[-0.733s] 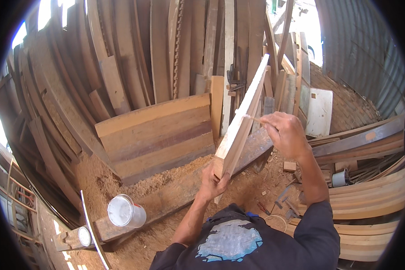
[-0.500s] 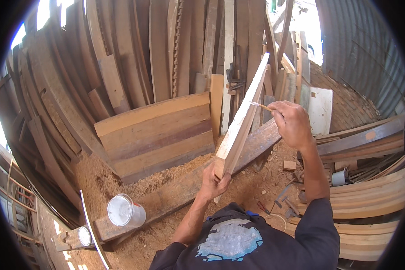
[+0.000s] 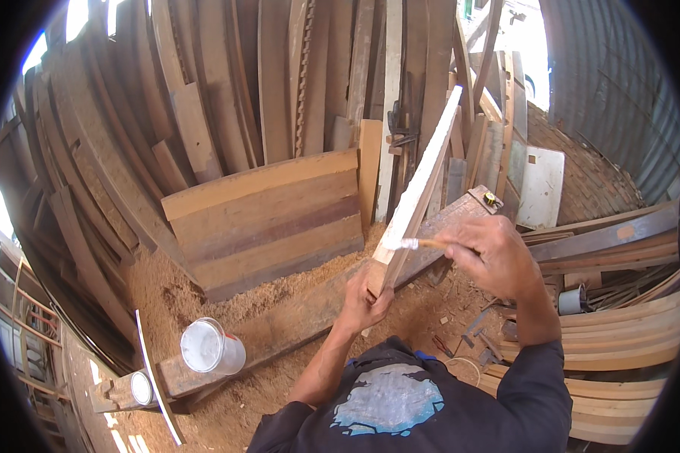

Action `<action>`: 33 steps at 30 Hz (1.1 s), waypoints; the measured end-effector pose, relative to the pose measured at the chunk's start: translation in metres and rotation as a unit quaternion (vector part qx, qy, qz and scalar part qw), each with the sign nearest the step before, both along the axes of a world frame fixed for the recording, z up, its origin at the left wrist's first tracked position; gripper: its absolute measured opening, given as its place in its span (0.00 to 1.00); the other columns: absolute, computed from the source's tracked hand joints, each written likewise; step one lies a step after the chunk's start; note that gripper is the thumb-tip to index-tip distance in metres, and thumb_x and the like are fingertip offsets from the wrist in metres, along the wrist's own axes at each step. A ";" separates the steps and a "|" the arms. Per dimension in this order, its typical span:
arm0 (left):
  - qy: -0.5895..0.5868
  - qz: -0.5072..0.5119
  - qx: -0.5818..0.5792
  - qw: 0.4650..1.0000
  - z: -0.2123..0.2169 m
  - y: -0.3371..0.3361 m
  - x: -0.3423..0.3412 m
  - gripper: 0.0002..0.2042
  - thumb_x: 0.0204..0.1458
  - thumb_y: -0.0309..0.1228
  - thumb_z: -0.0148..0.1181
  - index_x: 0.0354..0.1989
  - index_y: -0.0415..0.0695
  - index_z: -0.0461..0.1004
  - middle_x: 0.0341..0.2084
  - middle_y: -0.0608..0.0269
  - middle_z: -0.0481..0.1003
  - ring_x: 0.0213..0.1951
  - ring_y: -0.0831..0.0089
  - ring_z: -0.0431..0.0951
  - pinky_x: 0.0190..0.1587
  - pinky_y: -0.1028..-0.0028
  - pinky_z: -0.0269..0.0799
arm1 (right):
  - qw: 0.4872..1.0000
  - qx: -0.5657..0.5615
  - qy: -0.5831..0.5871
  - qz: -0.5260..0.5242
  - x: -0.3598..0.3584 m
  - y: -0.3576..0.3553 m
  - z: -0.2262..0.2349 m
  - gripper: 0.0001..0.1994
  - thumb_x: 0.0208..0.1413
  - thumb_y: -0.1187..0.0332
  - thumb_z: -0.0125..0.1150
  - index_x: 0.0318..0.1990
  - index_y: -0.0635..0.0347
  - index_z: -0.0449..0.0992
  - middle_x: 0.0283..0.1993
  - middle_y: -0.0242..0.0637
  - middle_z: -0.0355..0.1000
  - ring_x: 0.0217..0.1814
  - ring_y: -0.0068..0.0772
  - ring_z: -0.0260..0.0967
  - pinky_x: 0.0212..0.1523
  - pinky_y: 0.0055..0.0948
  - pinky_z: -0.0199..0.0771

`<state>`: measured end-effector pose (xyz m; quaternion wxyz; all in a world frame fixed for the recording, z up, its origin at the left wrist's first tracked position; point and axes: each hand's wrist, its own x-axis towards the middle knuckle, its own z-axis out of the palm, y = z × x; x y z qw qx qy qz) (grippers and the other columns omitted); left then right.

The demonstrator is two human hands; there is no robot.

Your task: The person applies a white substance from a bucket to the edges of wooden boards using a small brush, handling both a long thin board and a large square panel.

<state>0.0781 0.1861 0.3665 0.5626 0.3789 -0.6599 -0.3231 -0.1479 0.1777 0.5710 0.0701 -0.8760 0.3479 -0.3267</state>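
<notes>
Sawdust floor lies below our long pale wooden board. Our left hand grips its lower end; our right hand pinches a small white-tipped brush against it.

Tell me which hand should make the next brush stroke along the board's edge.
Right, probably. The right hand holds the brush with its white bristles against the pale board. The left hand grips the board's lower end, propping it tilted, so it looks tied up.
</notes>
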 end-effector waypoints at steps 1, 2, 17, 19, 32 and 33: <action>0.012 -0.002 0.024 1.000 0.001 0.002 0.000 0.17 0.50 0.24 0.60 0.49 0.36 0.73 0.28 0.53 0.75 0.27 0.61 0.76 0.33 0.67 0.73 | 1.000 0.021 -0.004 0.021 0.002 0.008 0.005 0.09 0.52 0.76 0.64 0.40 0.66 0.83 0.33 0.47 0.78 0.33 0.49 0.77 0.36 0.41 0.75; 0.011 -0.001 0.025 1.000 0.000 0.001 0.002 0.17 0.50 0.24 0.60 0.49 0.36 0.73 0.28 0.53 0.75 0.27 0.61 0.76 0.33 0.67 0.73 | 0.998 0.041 -0.007 0.043 0.004 0.012 0.007 0.09 0.51 0.77 0.64 0.40 0.65 0.83 0.33 0.46 0.78 0.33 0.48 0.77 0.35 0.41 0.75; -0.018 -0.002 -0.008 1.000 -0.002 -0.004 0.005 0.16 0.50 0.24 0.59 0.48 0.37 0.73 0.31 0.51 0.75 0.30 0.57 0.77 0.35 0.67 0.74 | 0.997 -0.036 0.001 -0.061 0.000 -0.006 -0.005 0.08 0.55 0.75 0.62 0.42 0.66 0.82 0.35 0.47 0.79 0.36 0.52 0.77 0.37 0.41 0.76; 0.017 -0.020 0.011 1.000 -0.005 -0.002 0.004 0.16 0.49 0.24 0.59 0.48 0.36 0.73 0.31 0.51 0.75 0.30 0.57 0.76 0.35 0.67 0.73 | 0.999 -0.030 0.002 -0.033 0.003 0.003 -0.006 0.09 0.55 0.75 0.62 0.42 0.66 0.82 0.34 0.47 0.79 0.35 0.51 0.77 0.36 0.41 0.76; -0.022 0.003 -0.013 1.000 0.006 0.003 0.000 0.12 0.48 0.24 0.61 0.42 0.37 0.75 0.33 0.48 0.75 0.32 0.51 0.77 0.38 0.62 0.74 | 0.996 -0.073 0.046 -0.001 0.008 0.011 0.000 0.08 0.56 0.74 0.63 0.42 0.65 0.82 0.31 0.45 0.77 0.31 0.46 0.76 0.32 0.41 0.74; -0.026 0.009 -0.026 0.999 0.005 0.001 0.000 0.12 0.47 0.24 0.61 0.42 0.37 0.75 0.33 0.48 0.75 0.32 0.51 0.77 0.38 0.62 0.74 | 0.996 -0.073 0.045 0.000 0.010 0.013 0.001 0.08 0.56 0.74 0.63 0.42 0.65 0.82 0.31 0.45 0.77 0.31 0.46 0.76 0.32 0.41 0.74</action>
